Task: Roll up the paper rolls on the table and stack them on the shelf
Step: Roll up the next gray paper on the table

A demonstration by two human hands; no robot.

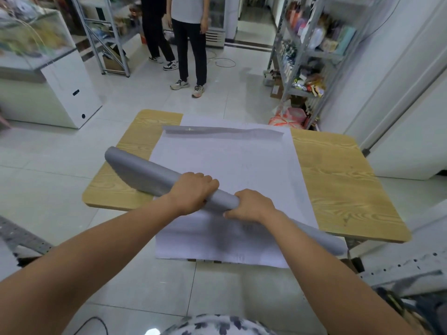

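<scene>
Head view. Hands first: the left hand (pixel 193 192) and the right hand (pixel 251 206) both clamp down from above on a grey paper roll (pixel 142 172), knuckles up and fingers curled over its far side, so the fingertips are out of sight behind it. The two hands sit close together near the roll's middle. The roll lies slantwise over the wooden table (pixel 338 184), its left end flared and loosely wound above the table's left part, its right end reaching past the table's near right corner, with a stretch of it covered by the right forearm. Whether the roll rests on the table or is lifted clear is hard to judge.

Under the roll a white sheet (pixel 229 163) lies spread flat. Its far edge curls up in a shadowed lip, and its near part hangs over the table's front edge, hiding that edge.

On the right stands a metal shelf (pixel 285 76) crowded with goods too blurred to name. Two onlookers (pixel 191 44) stand beyond the table, cut off at the chest by the frame's top. A white cabinet (pixel 65 93) sits at left, its glass top smeared. Perforated metal rails (pixel 401 262) cross the lower corners, only partly in frame.
</scene>
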